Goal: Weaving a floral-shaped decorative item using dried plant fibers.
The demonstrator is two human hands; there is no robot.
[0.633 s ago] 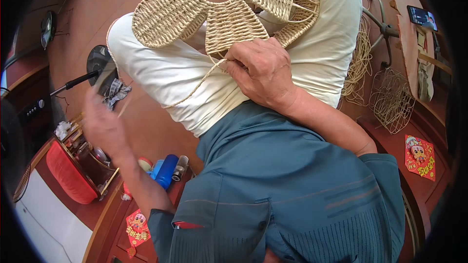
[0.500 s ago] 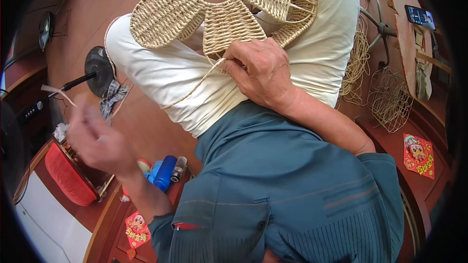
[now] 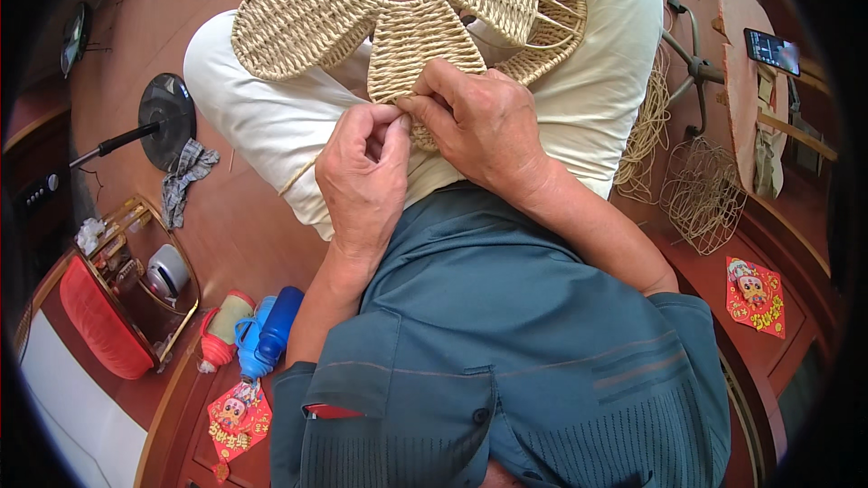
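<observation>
Cord (image 3: 297, 177) passes behind the left hand (image 3: 362, 172). It and the right hand (image 3: 493, 122) pinch narrowly at a woven petal (image 3: 418, 47), hiding what they grip.

From where I stand, this looks like a lived-in home room doubling as a spot for handicraft: cheerful red paper decorations (image 3: 756, 298) sit on dark red wooden panels (image 3: 800, 348), and coloured drinking bottles (image 3: 280, 321) cluster near a red cushioned piece (image 3: 104, 321). A phone (image 3: 771, 51) is propped at the side above the reddish floor (image 3: 249, 217), while loose hanks of straw-coloured cord (image 3: 644, 140) and a half-woven flower-shaped piece (image 3: 425, 41) on someone's lap show the craft side.
</observation>
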